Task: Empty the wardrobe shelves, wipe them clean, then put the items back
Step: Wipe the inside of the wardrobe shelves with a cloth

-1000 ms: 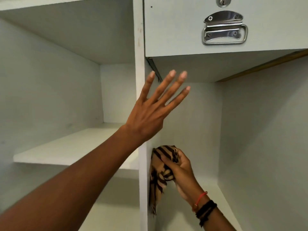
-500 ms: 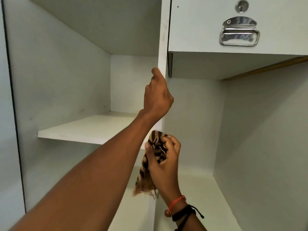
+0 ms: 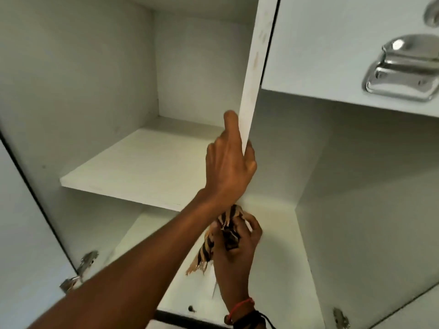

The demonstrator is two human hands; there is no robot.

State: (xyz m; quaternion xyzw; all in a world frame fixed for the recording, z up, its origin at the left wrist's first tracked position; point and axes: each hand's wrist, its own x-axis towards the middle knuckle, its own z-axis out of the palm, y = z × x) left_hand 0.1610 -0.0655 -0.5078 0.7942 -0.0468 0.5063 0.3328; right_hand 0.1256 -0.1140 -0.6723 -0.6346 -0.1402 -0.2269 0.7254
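The white wardrobe stands open with bare shelves. My left hand (image 3: pixel 229 162) grips the front edge of the vertical divider panel (image 3: pixel 254 67), thumb up along it and fingers wrapped behind. Just below, my right hand (image 3: pixel 237 248) is closed around a bunched brown-and-black striped cloth (image 3: pixel 207 248), which it presses against the lower part of the divider. The cloth's frayed end hangs down to the left. A bare white shelf (image 3: pixel 133 167) sits in the left compartment beside my left hand.
A closed drawer front with a shiny metal handle (image 3: pixel 401 70) is at the upper right. The right compartment (image 3: pixel 356 186) is an open white recess. Door hinges show at the lower left (image 3: pixel 80 269) and lower right (image 3: pixel 341 318). The left door edge runs along the frame's left side.
My left hand went from spread open in the air to gripping the divider edge. My right hand stays on the divider with the cloth. The view has moved closer and tilted.
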